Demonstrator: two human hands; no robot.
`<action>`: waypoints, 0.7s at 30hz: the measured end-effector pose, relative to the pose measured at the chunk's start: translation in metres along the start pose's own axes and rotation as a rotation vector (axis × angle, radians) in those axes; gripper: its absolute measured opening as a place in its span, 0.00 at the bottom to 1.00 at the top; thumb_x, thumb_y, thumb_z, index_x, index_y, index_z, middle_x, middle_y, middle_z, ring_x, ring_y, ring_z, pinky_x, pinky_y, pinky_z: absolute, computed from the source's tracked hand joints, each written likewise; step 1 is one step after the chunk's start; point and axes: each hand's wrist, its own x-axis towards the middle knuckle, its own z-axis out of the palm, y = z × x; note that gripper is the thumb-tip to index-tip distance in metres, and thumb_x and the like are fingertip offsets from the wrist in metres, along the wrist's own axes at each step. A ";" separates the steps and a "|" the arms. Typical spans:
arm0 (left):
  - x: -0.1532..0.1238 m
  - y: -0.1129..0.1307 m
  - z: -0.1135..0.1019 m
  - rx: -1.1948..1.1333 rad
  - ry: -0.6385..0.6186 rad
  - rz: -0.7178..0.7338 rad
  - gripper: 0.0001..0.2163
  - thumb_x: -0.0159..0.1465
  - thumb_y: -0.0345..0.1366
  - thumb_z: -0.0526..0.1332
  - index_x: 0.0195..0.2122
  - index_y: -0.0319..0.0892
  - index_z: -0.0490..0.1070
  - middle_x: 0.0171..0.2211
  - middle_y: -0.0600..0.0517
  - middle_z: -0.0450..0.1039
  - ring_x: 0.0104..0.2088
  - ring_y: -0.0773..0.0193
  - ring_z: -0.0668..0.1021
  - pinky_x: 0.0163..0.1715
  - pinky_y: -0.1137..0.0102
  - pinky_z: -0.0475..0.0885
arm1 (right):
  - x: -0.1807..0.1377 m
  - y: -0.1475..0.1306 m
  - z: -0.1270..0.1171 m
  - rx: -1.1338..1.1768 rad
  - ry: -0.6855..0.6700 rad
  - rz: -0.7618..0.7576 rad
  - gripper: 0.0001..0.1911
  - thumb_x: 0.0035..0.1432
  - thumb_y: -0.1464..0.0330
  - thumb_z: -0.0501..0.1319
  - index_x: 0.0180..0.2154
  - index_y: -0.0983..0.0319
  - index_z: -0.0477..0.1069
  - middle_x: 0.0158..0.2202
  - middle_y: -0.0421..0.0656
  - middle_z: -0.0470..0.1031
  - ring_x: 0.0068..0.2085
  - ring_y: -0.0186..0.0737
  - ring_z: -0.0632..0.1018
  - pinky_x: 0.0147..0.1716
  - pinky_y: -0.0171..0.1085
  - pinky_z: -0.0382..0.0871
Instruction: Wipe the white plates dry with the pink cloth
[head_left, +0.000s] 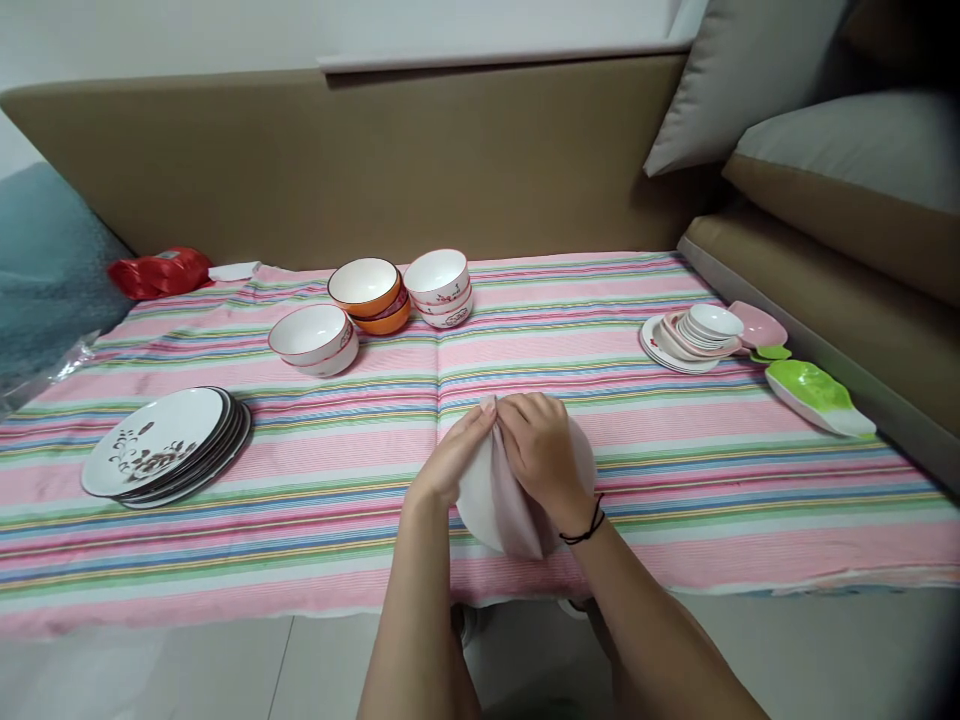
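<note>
Near the front edge of the covered seat, a round white plate (478, 505) is tilted between my two hands. My left hand (454, 460) grips its left rim, with the thumb near the top edge. Over the plate hangs a pale pinkish cloth (516, 515), bunched along the middle. My right hand (544, 450), with a black band on the wrist, has its fingers curled round the cloth and presses it to the plate. My right palm and the plate's far side are hidden.
A stack of floral plates (169, 440) sits at left. White bowls (311, 335), orange bowls (367, 285) and more white bowls (439, 275) are behind. Small dishes (694, 335) and a green leaf-shaped dish (814, 390) lie right, beside cushions (847, 160). A red package (165, 272) rests back left.
</note>
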 end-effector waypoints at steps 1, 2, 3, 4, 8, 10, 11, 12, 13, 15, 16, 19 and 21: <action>0.000 -0.001 0.001 0.004 0.019 0.012 0.15 0.57 0.45 0.64 0.41 0.42 0.75 0.42 0.49 0.75 0.46 0.57 0.74 0.49 0.66 0.63 | 0.001 -0.002 0.001 0.013 -0.009 -0.015 0.15 0.67 0.66 0.46 0.39 0.59 0.70 0.40 0.45 0.74 0.42 0.43 0.69 0.43 0.41 0.57; 0.000 -0.001 0.002 0.002 0.034 0.025 0.14 0.57 0.44 0.64 0.40 0.42 0.75 0.41 0.49 0.75 0.46 0.58 0.74 0.49 0.66 0.63 | 0.001 -0.004 0.001 0.034 -0.011 -0.025 0.14 0.67 0.66 0.46 0.40 0.59 0.70 0.42 0.45 0.73 0.43 0.43 0.69 0.45 0.42 0.57; 0.000 0.000 0.003 -0.007 0.038 0.036 0.14 0.57 0.44 0.64 0.40 0.41 0.75 0.41 0.49 0.75 0.45 0.58 0.74 0.48 0.67 0.64 | 0.002 -0.004 0.002 0.057 -0.009 -0.027 0.15 0.67 0.66 0.46 0.42 0.59 0.70 0.43 0.44 0.73 0.45 0.43 0.69 0.47 0.42 0.56; -0.001 0.000 0.003 -0.018 0.028 0.040 0.14 0.57 0.44 0.65 0.40 0.41 0.75 0.41 0.49 0.75 0.43 0.59 0.75 0.46 0.67 0.65 | 0.003 -0.003 0.002 0.076 -0.002 -0.020 0.15 0.67 0.66 0.45 0.43 0.59 0.69 0.44 0.44 0.73 0.46 0.43 0.69 0.48 0.42 0.56; -0.003 0.005 -0.001 -0.010 -0.013 -0.001 0.18 0.55 0.43 0.66 0.46 0.44 0.71 0.36 0.50 0.75 0.33 0.63 0.76 0.33 0.72 0.68 | 0.003 0.008 0.001 0.112 0.074 0.157 0.16 0.67 0.63 0.44 0.43 0.60 0.68 0.41 0.45 0.73 0.43 0.43 0.70 0.43 0.40 0.58; -0.005 0.007 -0.005 0.005 0.012 -0.017 0.19 0.55 0.44 0.66 0.45 0.45 0.69 0.31 0.53 0.73 0.27 0.65 0.75 0.25 0.74 0.66 | 0.001 0.018 0.000 0.174 0.097 0.325 0.17 0.67 0.62 0.44 0.35 0.60 0.68 0.32 0.43 0.72 0.34 0.40 0.70 0.33 0.37 0.58; -0.005 0.008 -0.007 -0.005 0.028 -0.015 0.18 0.55 0.45 0.66 0.45 0.45 0.69 0.29 0.54 0.73 0.25 0.66 0.74 0.23 0.75 0.66 | 0.000 0.023 -0.001 0.226 0.096 0.407 0.18 0.67 0.61 0.44 0.30 0.59 0.65 0.27 0.40 0.69 0.29 0.38 0.68 0.29 0.35 0.56; -0.005 0.008 -0.008 -0.030 0.047 -0.004 0.18 0.55 0.44 0.66 0.45 0.45 0.68 0.28 0.55 0.72 0.24 0.66 0.74 0.22 0.75 0.66 | -0.001 0.027 -0.001 0.286 0.093 0.475 0.19 0.67 0.59 0.44 0.27 0.59 0.62 0.22 0.38 0.65 0.25 0.36 0.65 0.26 0.35 0.53; -0.005 0.009 -0.009 -0.069 0.071 0.014 0.18 0.55 0.44 0.66 0.45 0.45 0.68 0.29 0.55 0.73 0.25 0.66 0.74 0.22 0.75 0.67 | -0.001 0.032 -0.002 0.347 0.093 0.525 0.20 0.66 0.58 0.44 0.24 0.59 0.59 0.19 0.36 0.61 0.23 0.35 0.62 0.25 0.34 0.51; -0.004 0.010 -0.011 -0.176 0.129 0.066 0.18 0.56 0.42 0.66 0.45 0.43 0.69 0.31 0.53 0.74 0.27 0.65 0.76 0.26 0.73 0.70 | -0.003 0.037 -0.002 0.450 0.113 0.571 0.20 0.65 0.57 0.45 0.23 0.59 0.54 0.18 0.34 0.55 0.22 0.34 0.59 0.24 0.34 0.49; -0.003 0.010 -0.011 -0.239 0.152 0.086 0.18 0.56 0.43 0.65 0.46 0.42 0.69 0.33 0.51 0.75 0.29 0.63 0.77 0.28 0.72 0.71 | -0.003 0.038 -0.001 0.490 0.128 0.584 0.20 0.65 0.56 0.46 0.23 0.59 0.54 0.18 0.34 0.54 0.22 0.34 0.59 0.24 0.34 0.50; 0.003 0.009 -0.009 -0.424 0.195 0.113 0.20 0.60 0.46 0.60 0.49 0.38 0.70 0.39 0.45 0.76 0.36 0.56 0.79 0.38 0.65 0.74 | -0.005 0.032 0.004 0.599 0.130 0.649 0.19 0.63 0.55 0.47 0.24 0.58 0.56 0.21 0.35 0.58 0.25 0.35 0.62 0.26 0.34 0.53; 0.007 0.008 -0.009 -0.515 0.214 0.142 0.21 0.62 0.48 0.57 0.49 0.37 0.70 0.42 0.43 0.76 0.40 0.53 0.79 0.44 0.62 0.73 | -0.007 0.025 0.009 0.674 0.099 0.709 0.17 0.62 0.54 0.48 0.29 0.58 0.62 0.25 0.37 0.65 0.28 0.37 0.66 0.28 0.35 0.57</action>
